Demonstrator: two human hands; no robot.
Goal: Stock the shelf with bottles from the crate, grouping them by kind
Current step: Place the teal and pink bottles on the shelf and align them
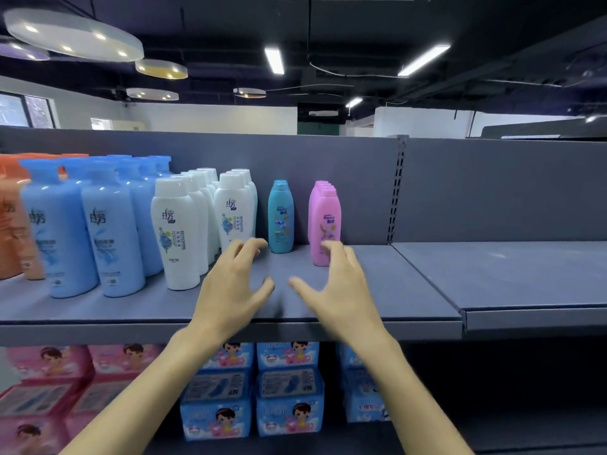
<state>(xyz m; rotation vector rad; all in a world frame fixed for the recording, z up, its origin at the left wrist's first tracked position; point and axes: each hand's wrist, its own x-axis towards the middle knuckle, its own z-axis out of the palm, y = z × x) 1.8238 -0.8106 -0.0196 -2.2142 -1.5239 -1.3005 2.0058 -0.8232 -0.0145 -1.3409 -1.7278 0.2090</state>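
Observation:
Rows of bottles stand on the grey shelf (377,290): orange bottles (13,224) at the far left, light blue bottles (111,224), white bottles (179,231), one teal bottle (281,216) near the back, and a row of pink bottles (323,221). My left hand (233,287) hovers open over the shelf, just in front of the white bottles. My right hand (338,290) is open too, its fingertips close to the front pink bottle. Neither hand holds anything. The crate is not in view.
A second grey shelf section (525,274) lies to the right, past a slotted upright (397,192). Below, the lower shelf holds pink packs (49,389) at the left and blue packs (285,389) in the middle.

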